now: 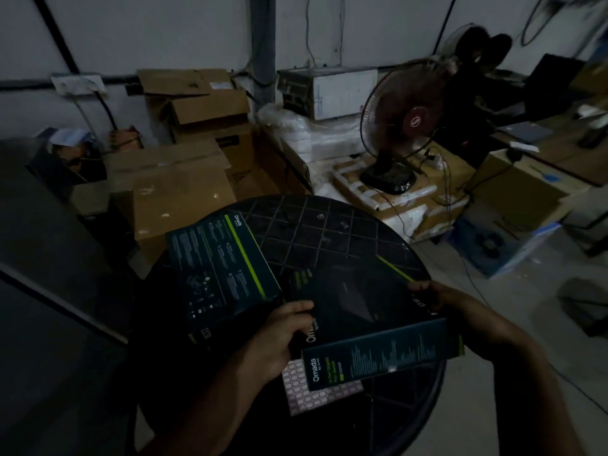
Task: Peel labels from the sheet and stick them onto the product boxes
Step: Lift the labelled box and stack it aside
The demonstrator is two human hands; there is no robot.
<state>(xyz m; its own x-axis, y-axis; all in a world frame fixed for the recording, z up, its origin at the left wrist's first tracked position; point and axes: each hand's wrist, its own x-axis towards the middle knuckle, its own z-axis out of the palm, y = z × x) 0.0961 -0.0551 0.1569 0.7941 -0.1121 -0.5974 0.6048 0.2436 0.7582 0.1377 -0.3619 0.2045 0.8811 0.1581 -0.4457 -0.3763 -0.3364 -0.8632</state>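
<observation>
I am holding a dark teal cardboard product box with a lime-green stripe [371, 311] in both of my hands, tilted so that its long side panel with small white print is facing me. My left hand [279, 330] is gripping the box's left end, thumb lying across the top face and fingers curled underneath, while my right hand [437, 297] is clasping the far right edge, fingertips pressing on the top near the green stripe. The box is hanging just above the round black counter with a grid-patterned top [329, 232], and its near corner is covering part of the pale sheet of small rectangular labels [316, 394] lying flat on the counter's near side, right under my left wrist. A second dark teal product box with a lime-green stripe [223, 268] is lying on the left part of the counter, printed face up, angled away from me and just beside the box I am holding; whether the two are touching, I cannot tell in this dim light. Beyond the counter, brown cardboard cartons [184, 179] are piled against the wall, and a black pedestal fan [398, 126] is standing on packed cartons to the right
</observation>
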